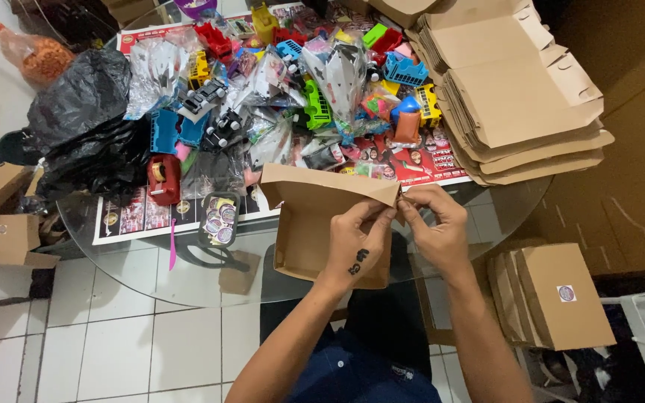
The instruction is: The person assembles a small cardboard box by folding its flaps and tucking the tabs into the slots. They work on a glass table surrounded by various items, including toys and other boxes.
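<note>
both hands pinch the right corner of the brown cardboard box (315,216) held above the glass worktop (151,276) edge, left hand (356,242) and right hand (434,224) meeting there, box stretching leftward.

Plain brown cardboard box (315,224), black plastic bag (87,127), red tape dispenser (164,179)

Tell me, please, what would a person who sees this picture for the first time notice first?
Probably the two hands, the left hand and right hand, pinching a corner of a brown cardboard box at the centre. Behind it, a bright heap of small plastic toys covers the round glass table. A stack of flat cardboard boxes lies at the upper right.
</note>
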